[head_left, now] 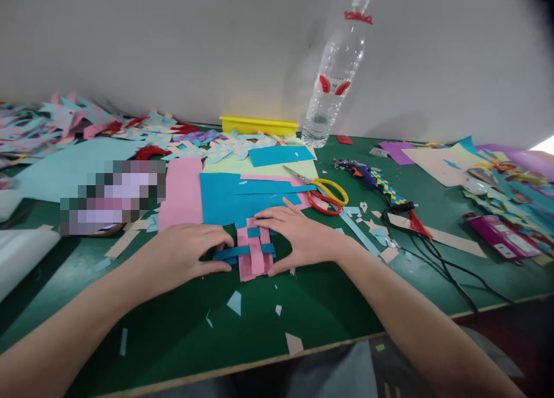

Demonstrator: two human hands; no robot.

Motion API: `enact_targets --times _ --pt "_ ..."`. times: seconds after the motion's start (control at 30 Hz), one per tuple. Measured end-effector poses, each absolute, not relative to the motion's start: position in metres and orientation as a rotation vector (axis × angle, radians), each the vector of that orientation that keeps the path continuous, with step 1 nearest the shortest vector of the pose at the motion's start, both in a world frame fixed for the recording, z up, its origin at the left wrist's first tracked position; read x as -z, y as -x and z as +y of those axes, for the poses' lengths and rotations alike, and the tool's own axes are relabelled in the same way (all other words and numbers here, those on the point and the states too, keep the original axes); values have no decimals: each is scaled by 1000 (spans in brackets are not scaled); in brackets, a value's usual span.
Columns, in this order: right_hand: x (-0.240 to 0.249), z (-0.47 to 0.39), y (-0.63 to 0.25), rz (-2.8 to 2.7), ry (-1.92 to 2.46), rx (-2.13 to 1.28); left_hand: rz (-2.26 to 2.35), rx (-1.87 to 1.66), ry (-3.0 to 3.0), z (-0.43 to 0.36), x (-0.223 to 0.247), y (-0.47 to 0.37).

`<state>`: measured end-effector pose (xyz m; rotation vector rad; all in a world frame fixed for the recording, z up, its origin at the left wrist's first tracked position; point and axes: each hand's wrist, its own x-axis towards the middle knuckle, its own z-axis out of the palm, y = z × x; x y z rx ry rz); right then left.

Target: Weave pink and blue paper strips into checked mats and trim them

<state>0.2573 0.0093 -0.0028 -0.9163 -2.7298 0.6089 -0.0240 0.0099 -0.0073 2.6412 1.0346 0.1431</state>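
A small weave of pink and blue paper strips (256,254) lies on the green table between my two hands. My left hand (186,256) is at its left side, thumb and fingers curved around the ends of a blue paper strip (234,252) that sticks out there. On the right, my right hand (298,236) holds the weave by its edge, fingertips at the upper corner and thumb at the lower one. Just behind the weave lie a blue paper sheet (225,199) and a pink paper sheet (182,187).
Scissors (324,193) with red and yellow handles rest on the sheets. A tilted plastic bottle (333,81) and a yellow tray (259,126) stand by the wall. At right are a glue gun (361,172) and black cable (441,262). A blurred phone (116,199) lies left.
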Motion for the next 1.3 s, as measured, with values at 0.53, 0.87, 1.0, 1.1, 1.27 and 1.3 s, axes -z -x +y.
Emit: enact_targets --times 0.53,0.87,1.0,1.1,1.27,1.3 --pt "3 9 -257 -2736 903 -573 949 -388 -2764 4 17 12" --pt "3 9 -256 -2732 920 -618 1057 -217 -2555 19 -1 34" --pt "3 8 -255 -2738 938 -616 1041 -139 -2468 21 -2 34" --pt "2 7 -255 -2748 938 -608 1019 -140 -2443 19 0 30" --pt "2 6 -253 -2751 933 -592 987 -169 -2453 18 3 27" --pt "2 6 -253 -2752 935 -586 978 -179 -2465 18 4 26"
